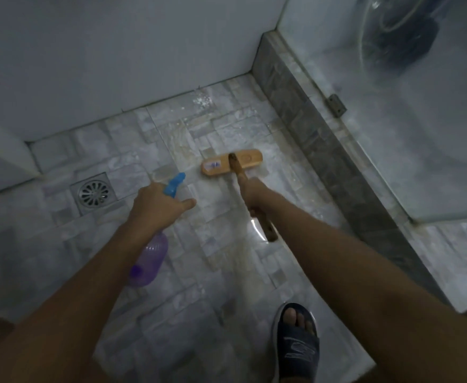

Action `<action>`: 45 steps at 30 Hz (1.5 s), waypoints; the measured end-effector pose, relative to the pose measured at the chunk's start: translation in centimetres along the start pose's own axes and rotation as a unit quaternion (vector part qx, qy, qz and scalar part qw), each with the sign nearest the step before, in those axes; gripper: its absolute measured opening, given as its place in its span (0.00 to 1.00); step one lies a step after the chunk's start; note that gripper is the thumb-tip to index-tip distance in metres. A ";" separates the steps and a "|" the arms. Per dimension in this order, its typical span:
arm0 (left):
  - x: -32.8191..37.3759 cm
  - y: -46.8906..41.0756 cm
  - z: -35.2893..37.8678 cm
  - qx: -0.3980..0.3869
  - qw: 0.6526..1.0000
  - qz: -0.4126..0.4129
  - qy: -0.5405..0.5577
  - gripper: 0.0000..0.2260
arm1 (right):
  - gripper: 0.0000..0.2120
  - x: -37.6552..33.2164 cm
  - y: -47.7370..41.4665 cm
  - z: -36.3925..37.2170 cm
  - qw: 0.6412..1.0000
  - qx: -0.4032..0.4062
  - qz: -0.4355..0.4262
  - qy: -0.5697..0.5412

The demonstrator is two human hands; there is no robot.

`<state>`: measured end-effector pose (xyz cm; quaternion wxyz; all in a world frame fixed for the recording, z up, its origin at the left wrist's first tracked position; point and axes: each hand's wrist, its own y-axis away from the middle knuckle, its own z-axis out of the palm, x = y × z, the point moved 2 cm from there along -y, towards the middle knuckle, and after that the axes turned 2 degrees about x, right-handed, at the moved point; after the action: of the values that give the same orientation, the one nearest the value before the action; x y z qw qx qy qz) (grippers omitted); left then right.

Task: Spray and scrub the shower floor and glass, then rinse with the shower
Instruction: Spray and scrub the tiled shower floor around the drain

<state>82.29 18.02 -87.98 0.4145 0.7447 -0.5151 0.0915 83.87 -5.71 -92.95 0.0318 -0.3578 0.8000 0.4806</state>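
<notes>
Head view: the left grip point(155, 208) is wrapped round the neck of the spray bottle point(150, 258), its blue nozzle aimed at the floor point(171, 128) near the drain point(93, 193). The right grip point(254, 193) is closed round the handle of the brush point(231, 163), whose wooden head lies flat on the tiles toward the floor's far right corner, near the glass point(392, 147). The brush looks stiff and light. Wet wood likely slips, so hold it firmly mid-handle. The bottle is probably light plastic, best held at the neck.
</notes>
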 end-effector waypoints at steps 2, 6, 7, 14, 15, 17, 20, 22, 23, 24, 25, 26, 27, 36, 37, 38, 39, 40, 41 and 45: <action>0.0 0.3 0.3 -0.013 1.000 0.005 -0.003 0.24 | 0.26 -2.2 -0.7 0.1 0.999 0.009 -0.002 -0.037; 1.6 0.8 1.6 -0.042 0.999 0.031 -0.007 0.25 | 0.28 1.2 1.5 0.9 0.999 0.010 0.023 -0.034; 2.1 0.9 2.2 -0.051 0.998 0.044 -0.019 0.25 | 0.30 3.1 2.1 1.1 0.998 0.016 0.037 -0.039; 7.3 2.9 7.5 -0.116 0.984 0.124 -0.060 0.21 | 0.32 15.7 7.3 -1.9 0.981 0.053 0.143 -0.124; 8.0 3.2 8.4 -0.126 0.982 0.127 -0.055 0.21 | 0.31 17.5 8.2 -2.4 0.977 0.058 0.158 -0.133; 9.0 3.8 9.7 -0.147 0.981 0.122 -0.046 0.22 | 0.30 19.9 9.8 -3.0 0.970 0.063 0.178 -0.153; 10.4 4.7 11.9 -0.149 0.982 0.111 -0.037 0.25 | 0.25 22.1 11.3 -2.9 0.970 0.076 0.175 -0.154; 11.2 5.2 12.9 -0.157 0.982 0.105 -0.029 0.29 | 0.23 22.3 11.5 -2.5 0.971 0.078 0.166 -0.154; 11.5 5.3 13.1 -0.166 0.981 0.101 -0.024 0.33 | 0.24 22.0 11.1 -2.5 0.967 0.077 0.170 -0.172; 11.6 5.5 13.1 -0.176 0.980 0.095 -0.016 0.36 | 0.25 21.5 10.4 -2.9 0.962 0.078 0.176 -0.193; 11.6 5.4 13.1 -0.179 0.979 0.095 -0.010 0.40 | 0.26 20.7 9.4 -3.8 0.958 0.084 0.178 -0.208; 11.4 5.1 13.1 -0.176 0.979 0.097 -0.011 0.41 | 0.26 19.8 7.8 -4.9 0.957 0.094 0.173 -0.212; 11.3 5.0 13.0 -0.168 0.980 0.103 -0.015 0.41 | 0.25 18.8 6.1 -6.2 0.960 0.101 0.162 -0.207; 11.1 2.7 11.9 -0.099 0.992 0.063 0.039 0.27 | 0.15 18.7 7.5 -7.1 0.977 0.048 0.141 -0.149; 11.1 2.5 11.7 -0.096 0.993 0.057 0.047 0.28 | 0.16 19.8 9.2 -6.4 0.975 0.039 0.152 -0.160; 11.1 2.2 11.5 -0.093 0.993 0.052 0.056 0.28 | 0.18 20.6 10.7 -5.9 0.970 0.036 0.164 -0.175; 10.9 2.0 11.2 -0.088 0.993 0.052 0.065 0.27 | 0.21 21.1 11.4 -5.5 0.966 0.038 0.171 -0.190; 10.8 1.8 10.9 -0.079 0.993 0.051 0.070 0.26 | 0.22 21.2 11.2 -5.3 0.964 0.041 0.173 -0.197; 10.5 1.6 10.6 -0.071 0.993 0.050 0.074 0.25 | 0.22 20.7 10.5 -5.6 0.965 0.042 0.170 -0.195; 9.7 0.8 9.6 -0.034 0.995 0.040 0.086 0.23 | 0.19 15.3 3.6 -8.2 0.985 0.047 0.112 -0.122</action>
<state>83.17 4.38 -88.26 0.4787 0.6983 -0.5095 0.1537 72.74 -19.49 -91.90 0.0923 -0.2028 0.8468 0.4830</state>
